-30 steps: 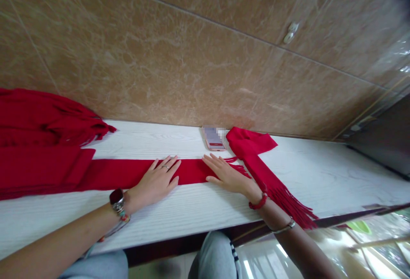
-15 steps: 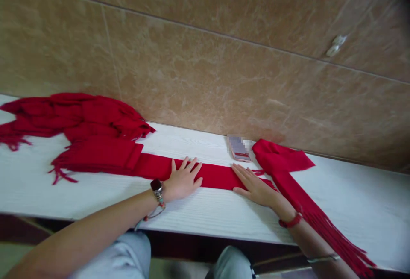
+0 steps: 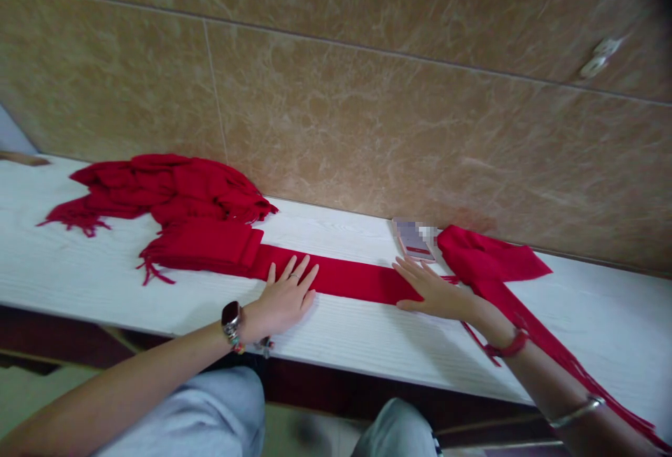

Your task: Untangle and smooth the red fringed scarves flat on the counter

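Observation:
A red scarf (image 3: 351, 279) lies in a flat, narrow strip along the white table. My left hand (image 3: 286, 296) rests on its left part with the fingers spread, a ring on one finger. On the strip's right end lies my right hand (image 3: 433, 291), palm down and fingers stretched out. Where the strip's left end lies, a folded red scarf (image 3: 204, 247) with fringe adjoins or overlaps it; I cannot tell which. Another red scarf (image 3: 493, 257) lies bent at the right, its fringed tail running towards the front edge, partly behind my right forearm.
A heap of crumpled red scarves (image 3: 178, 180) sits at the back left of the white table (image 3: 336, 331). By the marbled tile wall (image 3: 336, 128) lies a phone (image 3: 414, 240). A brown object (image 3: 24, 158) is at the far left. My knees are below the front edge.
The view has shifted left, so the table things appear further right. My left hand has slid a little left along the strip relative to the scarf. Both hands stay flat and spread.

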{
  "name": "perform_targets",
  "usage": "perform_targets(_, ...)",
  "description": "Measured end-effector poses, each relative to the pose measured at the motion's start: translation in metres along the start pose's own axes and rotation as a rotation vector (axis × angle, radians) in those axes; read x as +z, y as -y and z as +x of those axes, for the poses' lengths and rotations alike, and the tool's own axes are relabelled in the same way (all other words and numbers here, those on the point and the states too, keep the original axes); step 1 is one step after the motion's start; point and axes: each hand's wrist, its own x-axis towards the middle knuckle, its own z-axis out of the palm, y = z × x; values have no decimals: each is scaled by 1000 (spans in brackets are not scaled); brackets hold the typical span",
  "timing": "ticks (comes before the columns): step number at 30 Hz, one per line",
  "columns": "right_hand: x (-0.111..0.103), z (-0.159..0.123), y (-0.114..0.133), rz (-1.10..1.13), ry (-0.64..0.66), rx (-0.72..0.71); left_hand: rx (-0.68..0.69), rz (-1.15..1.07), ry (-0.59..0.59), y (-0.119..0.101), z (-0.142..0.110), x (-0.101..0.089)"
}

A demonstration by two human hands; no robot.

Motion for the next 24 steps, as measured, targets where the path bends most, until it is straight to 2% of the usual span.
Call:
perform_targets(3,-17,27,42,16,-123,-162,25,31,-69,11,-12,-8)
perform_targets(6,-23,54,86,42,-227,-324,-19,76,-143,23,-19,-13)
perform_targets(9,-17,71,112,-12,-272,-396,-95,158,-102,31,-23,-17)
perform_targets(15,-2,74,117,-215,-313,-451,-164,273,-51,32,-27,-24)
perform_targets(20,-10,69,119,-217,-299,-480,-181,368,-22,27,-26,-32)
perform_targets(24,-16,62,116,-207,-290,-406,-190,375,-17,25,-26,-33)
